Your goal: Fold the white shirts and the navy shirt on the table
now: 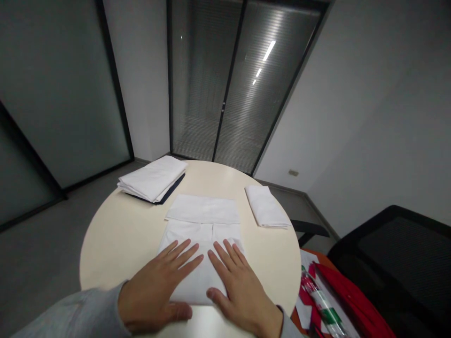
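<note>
A folded white garment (202, 211) lies on the round cream table in front of me, with a band folded across its far end and a short vertical slit or pleat below the band. My left hand (160, 286) rests palm down on its left side, fingers spread. On the right side lies my right hand (239, 286), also flat, with the fingers apart and the thumb pointing inward. Neither hand grips anything. Both palms hide parts of the garment's near half.
On the round table (112, 249), a stack of folded white cloth (155, 176) sits on a dark piece at the far left. Another folded white cloth (266, 206) is at the right edge. Beside the table stand a black chair (394, 263) and a plastic bottle (324, 303) among red items.
</note>
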A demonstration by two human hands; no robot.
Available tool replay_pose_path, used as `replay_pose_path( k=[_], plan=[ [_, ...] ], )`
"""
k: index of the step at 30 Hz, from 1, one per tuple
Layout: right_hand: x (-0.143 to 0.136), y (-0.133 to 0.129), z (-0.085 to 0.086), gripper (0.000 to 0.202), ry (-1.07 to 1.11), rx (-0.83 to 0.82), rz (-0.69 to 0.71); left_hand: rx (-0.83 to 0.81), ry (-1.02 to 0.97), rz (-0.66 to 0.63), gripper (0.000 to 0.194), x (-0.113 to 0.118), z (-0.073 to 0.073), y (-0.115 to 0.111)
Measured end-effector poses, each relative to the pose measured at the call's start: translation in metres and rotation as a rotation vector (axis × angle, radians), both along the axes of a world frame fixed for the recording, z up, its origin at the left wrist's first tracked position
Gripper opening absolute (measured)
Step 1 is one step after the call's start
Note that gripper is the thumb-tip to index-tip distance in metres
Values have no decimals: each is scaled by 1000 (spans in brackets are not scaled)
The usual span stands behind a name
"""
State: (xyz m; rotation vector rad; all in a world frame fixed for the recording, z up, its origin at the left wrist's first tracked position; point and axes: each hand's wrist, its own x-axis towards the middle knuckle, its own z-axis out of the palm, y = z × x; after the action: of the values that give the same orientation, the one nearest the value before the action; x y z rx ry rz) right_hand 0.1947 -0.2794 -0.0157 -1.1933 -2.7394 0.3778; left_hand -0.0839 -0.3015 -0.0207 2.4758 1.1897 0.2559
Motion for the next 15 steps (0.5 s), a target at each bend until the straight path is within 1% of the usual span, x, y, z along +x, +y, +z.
replay_pose_path(
  k=[2, 3, 5, 6, 7, 8, 9, 10, 11, 12, 13, 15],
  plan=[
    [5, -9, -7, 87, 9, 6, 41, 9, -10, -31, 99, -7, 2, -13],
    [7, -14, -11, 89, 11, 13, 69, 13, -14, -52, 96, -11, 5, -18],
    [11, -23, -15, 90, 20, 35, 127, 35, -27, -57, 83, -20, 12, -21],
    [13, -26, -13, 88, 28, 43, 136, 63, -39, -19, 73, -25, 16, -19],
    [16, -26, -9, 82, 45, 52, 109, 105, -57, 61, 63, -31, 19, -12],
    [19, -23, -2, 71, 77, 70, 38, 156, -80, 182, 57, -38, 22, -3],
    [23, -16, 6, 60, 124, 98, -76, 201, -109, 334, 56, -44, 24, 9],
    [26, -6, 13, 51, 175, 129, -225, 222, -140, 485, 58, -50, 25, 23],
    [30, 8, 20, 47, 228, 167, -378, 207, -170, 613, 62, -55, 24, 38],
    [34, 25, 24, 46, 264, 181, -512, 160, -196, 693, 67, -58, 21, 53],
    [37, 43, 25, 47, 281, 162, -619, 97, -214, 739, 71, -60, 17, 67],
    [41, 76, 18, 48, 317, 52, -704, -9, -214, 751, 75, -61, 7, 90]
  ],
)
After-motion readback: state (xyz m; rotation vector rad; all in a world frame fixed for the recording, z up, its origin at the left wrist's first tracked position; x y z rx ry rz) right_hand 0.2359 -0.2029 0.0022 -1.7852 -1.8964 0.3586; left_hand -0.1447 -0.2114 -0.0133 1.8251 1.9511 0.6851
